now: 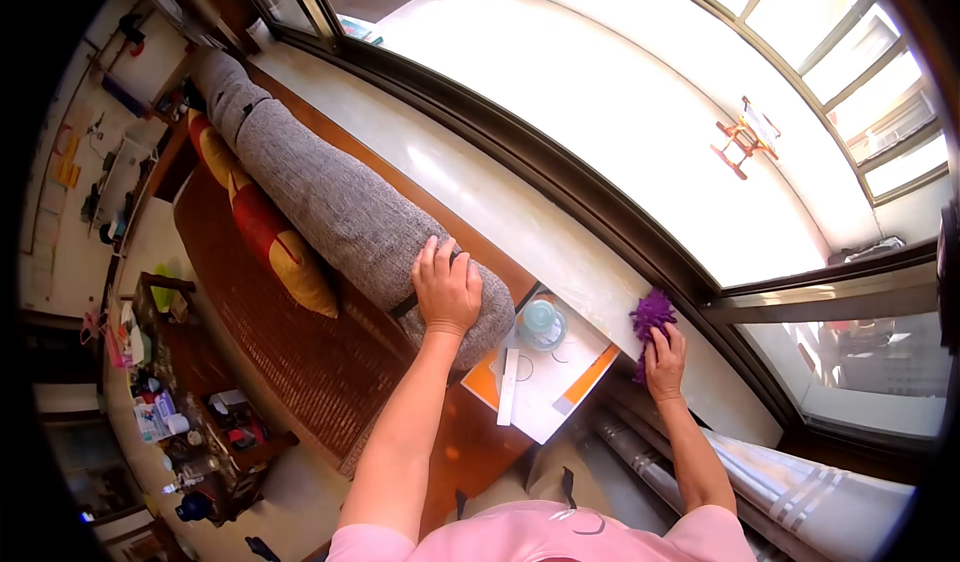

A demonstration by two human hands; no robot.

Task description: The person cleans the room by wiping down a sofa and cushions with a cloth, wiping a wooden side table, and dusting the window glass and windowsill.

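A purple shaggy duster [653, 311] lies against the pale window ledge, with the curled fingers of my right hand [665, 367] closed on it. Part of the duster hangs below the hand at the ledge's edge. Over on the left, my left hand [446, 287] rests with fingers apart on the end of a long grey fabric bolster [345, 197]. A dark strap around the bolster passes beneath that hand. Between my hands, a lidded clear container [541, 324] and a white strip [508, 387] sit on a printed white-and-orange sheet [560, 394].
Red-and-tan cushions [275, 240] line the wooden bench [270, 332] beside the bolster. A dark sliding-window frame [520, 167] runs along the ledge. Striped curtains [780, 482] hang at lower right. A cluttered low table [215, 417] stands at left. A small wooden stand [742, 140] is beyond the window.
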